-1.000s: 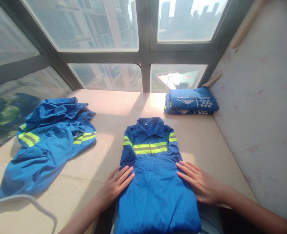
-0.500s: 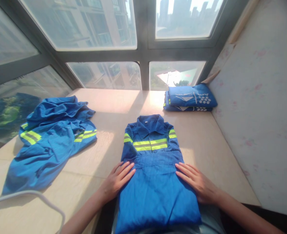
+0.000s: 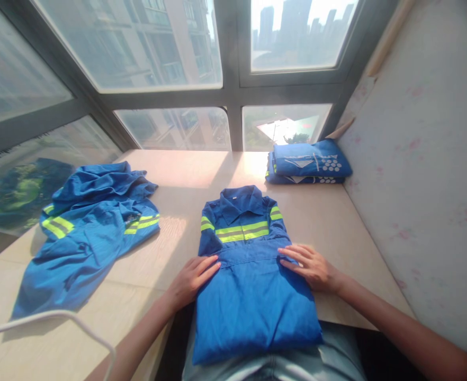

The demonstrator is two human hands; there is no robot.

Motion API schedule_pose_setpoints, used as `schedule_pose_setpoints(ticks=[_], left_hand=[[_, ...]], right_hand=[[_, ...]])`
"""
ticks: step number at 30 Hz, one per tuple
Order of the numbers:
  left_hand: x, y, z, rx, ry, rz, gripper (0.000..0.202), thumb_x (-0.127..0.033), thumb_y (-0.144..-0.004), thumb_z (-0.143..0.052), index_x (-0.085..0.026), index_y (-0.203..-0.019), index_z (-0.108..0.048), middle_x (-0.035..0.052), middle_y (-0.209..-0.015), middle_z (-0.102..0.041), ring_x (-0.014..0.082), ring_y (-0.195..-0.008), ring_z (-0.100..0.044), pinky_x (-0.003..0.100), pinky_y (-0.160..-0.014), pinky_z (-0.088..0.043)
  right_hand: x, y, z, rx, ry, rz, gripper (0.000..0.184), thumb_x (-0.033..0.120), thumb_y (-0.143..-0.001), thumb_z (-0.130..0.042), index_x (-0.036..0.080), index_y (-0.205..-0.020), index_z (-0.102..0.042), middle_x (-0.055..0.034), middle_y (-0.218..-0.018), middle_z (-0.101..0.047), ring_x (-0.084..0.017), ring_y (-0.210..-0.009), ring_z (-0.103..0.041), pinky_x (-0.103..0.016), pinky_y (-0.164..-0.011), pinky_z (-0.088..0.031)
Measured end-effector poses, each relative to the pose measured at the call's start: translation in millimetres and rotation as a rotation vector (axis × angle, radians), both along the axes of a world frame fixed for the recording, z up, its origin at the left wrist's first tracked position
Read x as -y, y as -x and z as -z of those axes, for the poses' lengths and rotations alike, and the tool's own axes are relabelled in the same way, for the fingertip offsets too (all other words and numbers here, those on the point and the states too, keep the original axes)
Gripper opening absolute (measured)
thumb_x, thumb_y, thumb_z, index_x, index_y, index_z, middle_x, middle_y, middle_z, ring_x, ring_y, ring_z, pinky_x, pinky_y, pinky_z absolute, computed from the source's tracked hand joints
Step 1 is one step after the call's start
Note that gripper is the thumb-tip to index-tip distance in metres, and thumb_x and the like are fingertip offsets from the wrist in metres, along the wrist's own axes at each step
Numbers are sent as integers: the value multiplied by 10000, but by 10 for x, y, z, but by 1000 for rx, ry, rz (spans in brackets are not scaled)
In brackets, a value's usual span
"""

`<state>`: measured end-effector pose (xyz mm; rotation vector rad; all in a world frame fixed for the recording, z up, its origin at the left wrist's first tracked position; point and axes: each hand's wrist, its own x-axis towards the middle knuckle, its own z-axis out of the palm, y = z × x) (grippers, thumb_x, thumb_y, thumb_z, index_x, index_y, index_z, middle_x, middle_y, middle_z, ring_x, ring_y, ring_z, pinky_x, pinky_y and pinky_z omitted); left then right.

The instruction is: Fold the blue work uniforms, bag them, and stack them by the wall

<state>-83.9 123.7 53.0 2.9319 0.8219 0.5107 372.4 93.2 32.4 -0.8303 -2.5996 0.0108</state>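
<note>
A folded blue work jacket (image 3: 257,296) with yellow-and-grey reflective bands lies before me, collar toward the window. Its lower part reaches over the table's front edge above my lap. My left hand (image 3: 194,278) rests on its left side with fingers stretched out over the fabric. On the right side, my right hand (image 3: 311,267) lies with fingers spread and slightly bent, their tips on the waist seam. Both thumbs are mostly hidden, so whether they go under the cloth cannot be seen.
A crumpled blue garment (image 3: 86,238) with reflective bands lies at the left of the table (image 3: 178,206). Folded blue garments (image 3: 308,161) with white print are stacked at the back right by the wall (image 3: 424,185). A white cable (image 3: 59,314) curves across the lower left.
The jacket has slid slightly away from me, its lower edge now further from my body. Both hands have moved forward with it, and the right hand has shifted a little inward.
</note>
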Motion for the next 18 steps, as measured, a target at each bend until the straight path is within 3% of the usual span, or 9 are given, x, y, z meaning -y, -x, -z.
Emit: schedule_pose_setpoints(ticks=[4,8,12,15,18], left_hand=[[-31,30,25,-25,2,0,483,-156,-1014,-439,-238,-1486,-497,114,-1432,-602,246,-1327,-543,409,-1051,-467],[-30,51,81,42,125,-93,495,-230,-990,-497,-258,-1485,-499,114,-1459,-582,241,-1346,-544,406,-1063,-463],[-47,26,73,221,395,-170,461,-314,-937,-543,-259,-1390,-609,105,-1424,-615,262,-1308,-582,427,-1072,-466],[-148,-49,-2,447,694,-378,385,-402,-901,-573,-211,-1191,-740,100,-1268,-717,290,-1202,-654,428,-1054,-490],[-351,-180,-98,643,943,-687,479,-557,-814,-631,-142,-1001,-780,120,-1080,-778,344,-1069,-703,450,-969,-546]], right_hand=[[-99,1,-4,32,70,-9,558,153,-917,-487,214,-1471,-505,-112,-1552,-472,-276,-1476,-378,-495,-1154,-381],[-142,23,59,-16,140,35,572,201,-936,-488,190,-1507,-458,-125,-1516,-516,-243,-1466,-400,-458,-1164,-370],[-169,45,84,-107,248,71,494,318,-954,-513,212,-1435,-549,-124,-1464,-572,-260,-1411,-476,-479,-1165,-362],[-262,68,26,-301,463,136,433,421,-945,-491,215,-1276,-681,-108,-1315,-686,-291,-1240,-620,-456,-1069,-461],[-476,147,-70,-596,754,413,481,553,-900,-492,168,-971,-772,-96,-1008,-777,-335,-948,-704,-440,-860,-556]])
